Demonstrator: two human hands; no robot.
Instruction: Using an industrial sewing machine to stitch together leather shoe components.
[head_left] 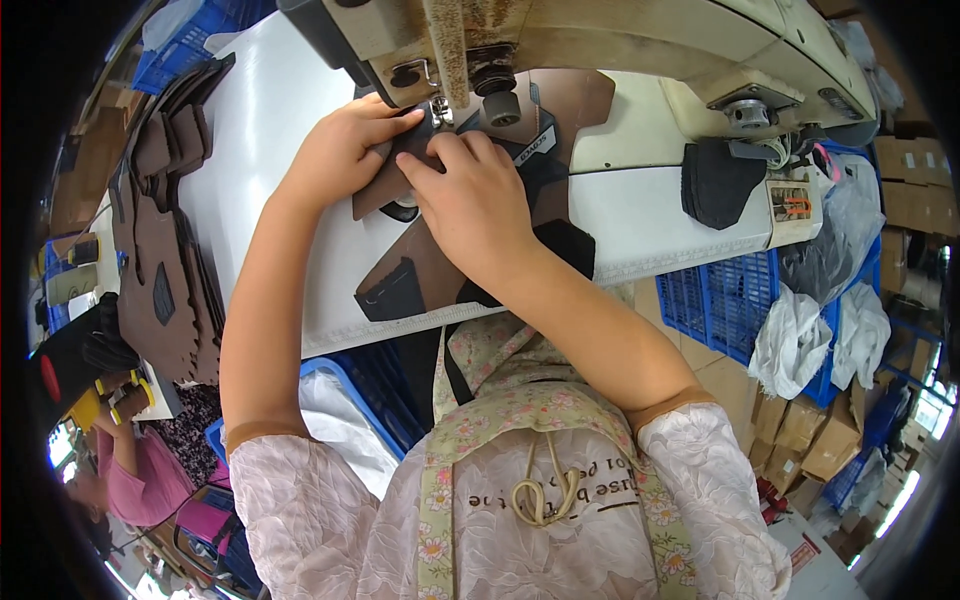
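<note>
At the sewing machine [650,45], a brown shoe-upper piece [425,255] with dark patches and a light printed label lies on the white table, partly under the metal presser foot [440,112]. My left hand [345,150] grips the piece left of the foot, its forefinger pointing at the foot and its thumb bent below. Just in front of the foot, my right hand [475,195] presses the same piece between thumb and curled fingers. Both hands hide part of the material, and the needle tip cannot be made out.
Stacked brown cut pieces [165,230] hang along the table's left edge. Dark pieces [720,185] lie at the right end. Blue crates [715,305] with plastic bags stand below, near cardboard boxes [815,430]. Another person in a pink top [150,475] sits at lower left.
</note>
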